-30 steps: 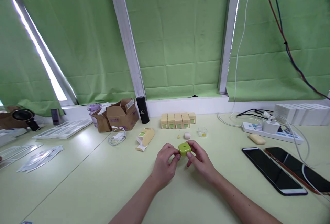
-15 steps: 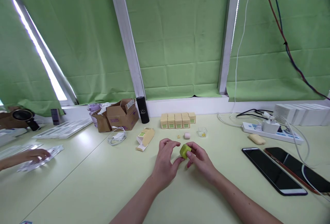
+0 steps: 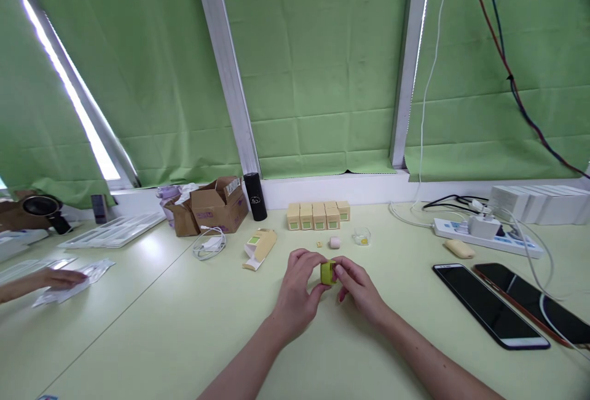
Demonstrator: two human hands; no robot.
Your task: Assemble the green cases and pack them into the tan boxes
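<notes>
A small yellow-green case is held up between both hands near the middle of the table. My left hand grips it from the left, with the thumb below and fingers on top. The fingers of my right hand are closed on its right side. Just beyond the hands lie a small pale pink piece, a tiny yellow piece and a clear case. Behind them stands a row of small tan boxes.
An opened tan carton and a coiled white cable lie left. Further back are a cardboard box and a black bottle. Phones and a power strip lie right. Another person's hand touches a plastic bag.
The green case has turned between my hands and shifted slightly left, and my left fingers now touch its top. At the far left, the other person's hand has moved slightly left.
</notes>
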